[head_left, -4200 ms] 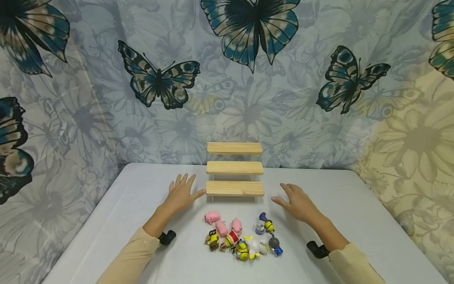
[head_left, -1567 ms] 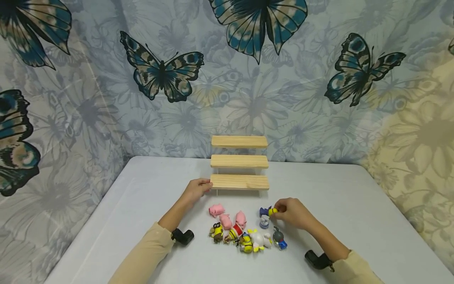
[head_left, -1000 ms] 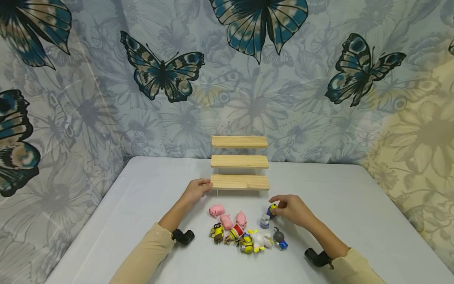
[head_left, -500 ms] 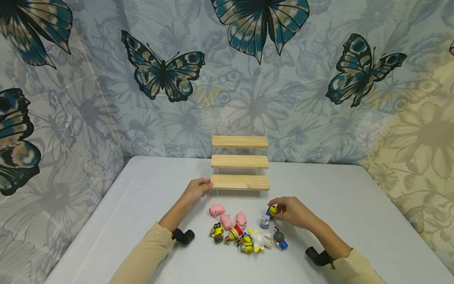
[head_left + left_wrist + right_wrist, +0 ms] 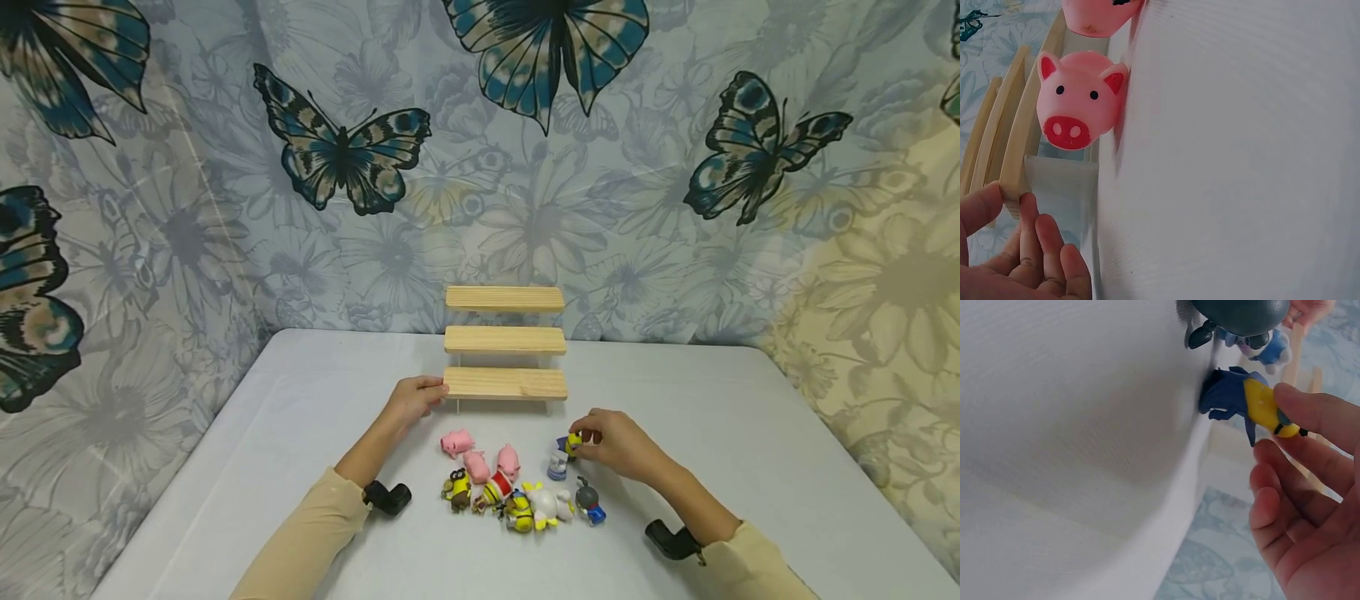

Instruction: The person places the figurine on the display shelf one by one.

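Observation:
My left hand (image 5: 411, 402) pinches the left end of the lowest board of a three-step wooden display stand (image 5: 506, 383); thumb and index finger meet around the board's end in the left wrist view. My right hand (image 5: 618, 443) pinches a yellow-and-blue minion figure (image 5: 1262, 403) by its yellow head, between thumb and index finger. Its blue lower part is right at the white tabletop. A small white-and-grey figure (image 5: 557, 466) is just beside it. Nearer the person lies a grey-headed figure in blue (image 5: 589, 500).
Pink toy pigs (image 5: 457, 443) lie in front of the stand. Closer to the person are several yellow minion figures (image 5: 521, 512) and a white figure with yellow parts (image 5: 550, 505). The white table (image 5: 337, 358) ends at a butterfly-print cloth (image 5: 337, 267) behind.
From hovering spread, my left hand came to grip the lowest board. My right hand took hold of the lying minion figure and turned it more upright; lately it shifts only slightly.

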`<state>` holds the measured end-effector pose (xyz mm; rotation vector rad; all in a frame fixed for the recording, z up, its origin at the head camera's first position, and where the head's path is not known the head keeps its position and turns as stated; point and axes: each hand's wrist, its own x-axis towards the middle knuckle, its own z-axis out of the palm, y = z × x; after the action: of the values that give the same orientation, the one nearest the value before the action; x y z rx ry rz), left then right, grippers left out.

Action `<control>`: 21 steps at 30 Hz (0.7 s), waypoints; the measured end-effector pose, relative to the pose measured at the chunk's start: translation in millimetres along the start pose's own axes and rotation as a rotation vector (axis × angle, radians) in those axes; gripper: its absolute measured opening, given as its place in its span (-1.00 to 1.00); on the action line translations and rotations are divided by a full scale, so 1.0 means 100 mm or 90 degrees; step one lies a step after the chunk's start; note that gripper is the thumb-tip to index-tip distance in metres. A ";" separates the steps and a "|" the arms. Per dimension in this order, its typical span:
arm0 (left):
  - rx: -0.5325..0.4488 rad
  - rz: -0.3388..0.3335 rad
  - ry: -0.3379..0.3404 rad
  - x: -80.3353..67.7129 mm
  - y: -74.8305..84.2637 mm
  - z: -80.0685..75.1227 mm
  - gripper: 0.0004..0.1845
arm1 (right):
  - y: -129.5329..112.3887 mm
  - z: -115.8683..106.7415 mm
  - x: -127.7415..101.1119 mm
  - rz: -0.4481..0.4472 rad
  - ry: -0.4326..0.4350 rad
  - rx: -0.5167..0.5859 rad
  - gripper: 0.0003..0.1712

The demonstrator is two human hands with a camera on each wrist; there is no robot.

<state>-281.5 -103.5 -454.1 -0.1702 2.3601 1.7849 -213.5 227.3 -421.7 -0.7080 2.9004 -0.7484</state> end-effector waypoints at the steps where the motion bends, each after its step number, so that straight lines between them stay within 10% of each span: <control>1: -0.005 -0.001 0.003 0.00 0.00 0.00 -0.61 | 0.00 0.00 0.00 -0.002 0.008 -0.006 -0.78; 21: -0.040 0.004 0.048 -0.02 0.03 0.01 -0.66 | -0.16 -0.22 0.29 -0.019 0.067 -0.003 -0.72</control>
<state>-280.4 -101.3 -451.2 -0.2429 2.3585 1.8877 -236.6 211.2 -393.3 -0.7365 2.9922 -0.8050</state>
